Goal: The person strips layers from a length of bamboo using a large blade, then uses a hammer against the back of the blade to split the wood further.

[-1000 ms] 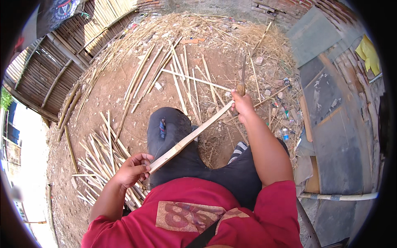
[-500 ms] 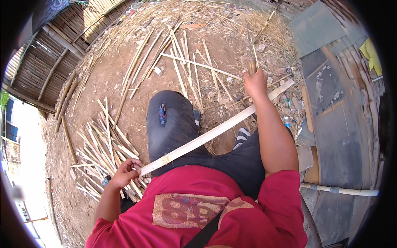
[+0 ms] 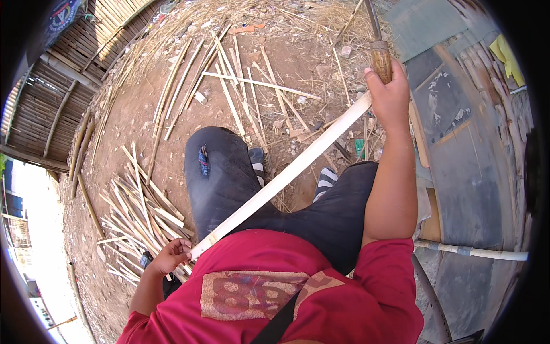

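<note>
A long, flat, pale bamboo strip slants across my lap, from low left to upper right. My left hand pinches its lower end beside my hip. Up at the right, my right hand is closed round the wooden handle of a long knife, whose thin dark blade points away from me and runs out of the picture. The strip's far end meets the right hand at its wrist and palm; whether the fingers also grip it is hidden.
A heap of split bamboo sticks lies on the dirt at my left. More sticks are scattered ahead, with dry straw and rubble beyond. Dark weathered boards stand along the right, and a slatted bamboo wall at the far left.
My right hand has risen and moved right with the knife, now looking larger. The strip slopes more steeply, its far end now at that hand. My left hand stays at the lower end.
</note>
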The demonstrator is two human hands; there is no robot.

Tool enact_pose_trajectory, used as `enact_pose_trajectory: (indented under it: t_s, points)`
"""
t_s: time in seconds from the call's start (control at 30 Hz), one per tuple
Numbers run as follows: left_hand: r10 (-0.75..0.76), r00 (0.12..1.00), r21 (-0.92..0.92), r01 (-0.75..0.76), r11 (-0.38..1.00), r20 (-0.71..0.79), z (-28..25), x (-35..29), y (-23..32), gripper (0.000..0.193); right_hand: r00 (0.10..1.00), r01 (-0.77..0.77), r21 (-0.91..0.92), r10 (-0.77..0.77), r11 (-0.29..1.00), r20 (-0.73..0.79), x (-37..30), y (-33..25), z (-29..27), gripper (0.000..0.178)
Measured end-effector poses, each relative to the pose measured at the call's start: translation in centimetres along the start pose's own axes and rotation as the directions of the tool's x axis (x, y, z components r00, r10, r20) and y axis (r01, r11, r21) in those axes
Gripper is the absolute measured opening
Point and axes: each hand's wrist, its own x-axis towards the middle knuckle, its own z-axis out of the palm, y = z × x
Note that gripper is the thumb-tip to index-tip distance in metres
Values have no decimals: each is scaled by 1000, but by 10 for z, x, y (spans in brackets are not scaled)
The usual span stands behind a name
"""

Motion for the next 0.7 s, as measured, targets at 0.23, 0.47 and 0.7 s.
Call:
enact_pose_trajectory:
  t_s: [0.23, 0.47, 0.7]
  points:
    - [-5, 1000, -20, 4, 1000, -31, 3, 3, -5, 30, 966, -91, 145, 123, 985, -229, 10, 9, -22, 30]
    - [-42, 999, -136, 43, 990, 8, 0, 8, -15, 31, 938, -131, 379, 238, 916, -251, 10, 10, -38, 32]
    - [-34, 999, -144, 36, 989, 16, 0, 9, -15, 33, 881, -362, 666, 474, 652, 15, 14, 40, -25, 29]
